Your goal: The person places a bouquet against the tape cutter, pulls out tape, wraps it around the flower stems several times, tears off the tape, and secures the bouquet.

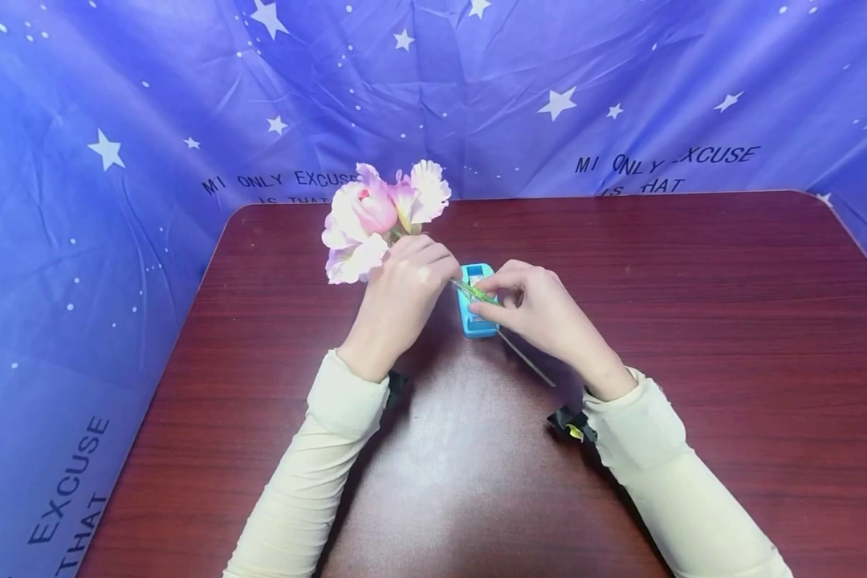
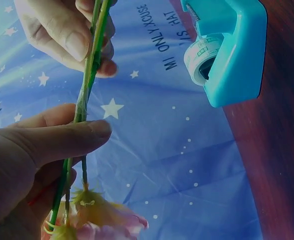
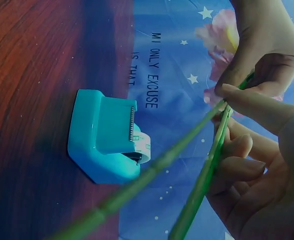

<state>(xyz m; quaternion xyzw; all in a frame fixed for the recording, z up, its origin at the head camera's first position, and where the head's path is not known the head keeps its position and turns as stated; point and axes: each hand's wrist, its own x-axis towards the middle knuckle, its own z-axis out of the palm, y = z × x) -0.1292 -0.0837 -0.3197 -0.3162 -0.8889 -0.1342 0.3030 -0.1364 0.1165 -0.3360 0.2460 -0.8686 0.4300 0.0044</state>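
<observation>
Flower stems (image 1: 477,291), two thin green ones lying side by side in the wrist views, are held just above a dark red wood-grain worktop (image 1: 694,337), a little beyond its middle. Nearest the viewer, two cream sleeves (image 1: 332,449) reach forward, each with a small black strap at the wrist. The right hand (image 1: 542,309) pinches the stems between thumb and curled fingers (image 2: 71,37) toward their lower part, and one bare stem end trails past it toward the near right, close to the worktop. The left hand (image 1: 405,293) grips the same stems higher up, its thumb (image 2: 61,137) pressed along them, fingers curled round just under the blooms. The long axis of the stems thus runs slantwise, from the near right up to the far left, with the flower heads pointing away from the person. Behind and between the two hands stands one turquoise tape dispenser (image 1: 474,303) on the worktop, its toothed cutter and a single roll of tape (image 2: 203,59) plain in the wrist views. Farther off, the pale pink and white blooms (image 1: 379,217) cluster at the far-left end; their exact number cannot be told. Beyond the worktop's rounded far edge hangs a blue cloth backdrop (image 1: 621,80) printed with white stars and dark lettering, wrapping round both sides.
</observation>
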